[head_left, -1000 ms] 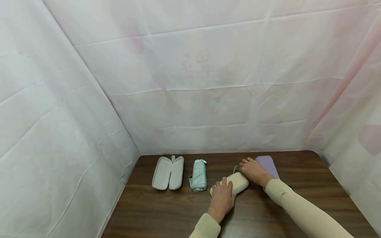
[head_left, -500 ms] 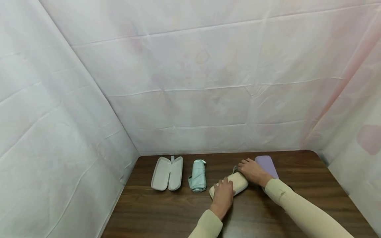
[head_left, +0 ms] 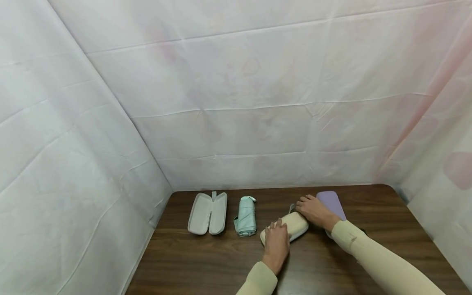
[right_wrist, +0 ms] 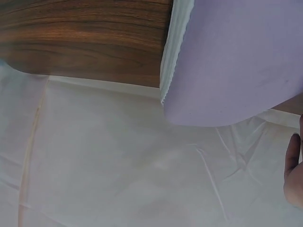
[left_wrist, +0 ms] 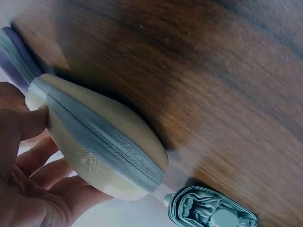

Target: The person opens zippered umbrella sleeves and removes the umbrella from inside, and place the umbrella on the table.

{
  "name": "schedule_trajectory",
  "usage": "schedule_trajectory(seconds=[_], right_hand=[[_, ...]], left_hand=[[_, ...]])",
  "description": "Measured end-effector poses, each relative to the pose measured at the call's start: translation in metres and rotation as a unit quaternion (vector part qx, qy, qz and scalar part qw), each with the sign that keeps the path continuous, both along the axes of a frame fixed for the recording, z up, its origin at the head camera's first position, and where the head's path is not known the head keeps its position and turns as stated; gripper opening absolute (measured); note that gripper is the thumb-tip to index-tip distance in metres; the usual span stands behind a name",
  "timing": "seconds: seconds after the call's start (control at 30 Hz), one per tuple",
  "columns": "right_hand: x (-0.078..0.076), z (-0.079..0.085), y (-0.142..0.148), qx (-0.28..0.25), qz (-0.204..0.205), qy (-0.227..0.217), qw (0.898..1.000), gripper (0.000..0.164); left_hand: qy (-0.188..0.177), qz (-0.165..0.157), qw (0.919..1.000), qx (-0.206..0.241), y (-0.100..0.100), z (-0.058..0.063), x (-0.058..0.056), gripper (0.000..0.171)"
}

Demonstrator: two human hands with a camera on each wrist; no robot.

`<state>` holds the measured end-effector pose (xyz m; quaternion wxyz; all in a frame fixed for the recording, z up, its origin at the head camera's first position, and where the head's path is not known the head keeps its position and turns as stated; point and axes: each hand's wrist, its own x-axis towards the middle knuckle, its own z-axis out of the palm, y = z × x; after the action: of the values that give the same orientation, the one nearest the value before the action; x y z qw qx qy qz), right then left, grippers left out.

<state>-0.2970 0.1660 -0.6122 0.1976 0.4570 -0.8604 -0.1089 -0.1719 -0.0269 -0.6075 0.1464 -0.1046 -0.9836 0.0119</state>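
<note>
A cream zip case with a grey zipper band lies aslant on the table, closed. My left hand holds its near left end, fingers over the top. In the left wrist view the thumb presses one side of the case near the zipper. My right hand is at the far right end of the case, beside a small grey loop. Its thumb and underside are hidden, so whether it pinches anything is unclear. Only a sliver of that hand shows in the right wrist view.
A purple zip case lies just right of my right hand, partly behind the forearm. Left of the cream case is a folded mint umbrella. Farther left an open grey case lies flat. Pale cloth hangs behind the wooden table.
The left hand has shifted very slightly on the cream case, its thumb less visible. The right hand and the other things keep their places; the head view has moved a little.
</note>
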Motion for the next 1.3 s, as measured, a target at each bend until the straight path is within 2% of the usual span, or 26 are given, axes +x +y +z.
schedule_trajectory(seconds=[0.3, 0.53, 0.9, 1.3], right_hand=[[0.003, 0.006, 0.004, 0.016, -0.012, -0.003, 1.000, 0.010], [0.007, 0.008, 0.006, 0.025, -0.015, 0.002, 1.000, 0.009], [0.017, 0.006, 0.011, -0.007, 0.005, 0.021, 1.000, 0.010], [0.029, 0.003, 0.015, -0.025, -0.016, 0.029, 0.999, 0.006]], left_hand=[[0.024, 0.010, 0.9997, 0.006, 0.000, -0.005, 0.000, 0.033], [0.033, 0.006, 0.9991, 0.027, -0.002, -0.005, -0.001, 0.033], [0.034, 0.012, 0.9990, 0.025, -0.002, -0.004, -0.001, 0.031], [0.026, 0.017, 0.9991, 0.028, 0.000, -0.003, -0.001, 0.031]])
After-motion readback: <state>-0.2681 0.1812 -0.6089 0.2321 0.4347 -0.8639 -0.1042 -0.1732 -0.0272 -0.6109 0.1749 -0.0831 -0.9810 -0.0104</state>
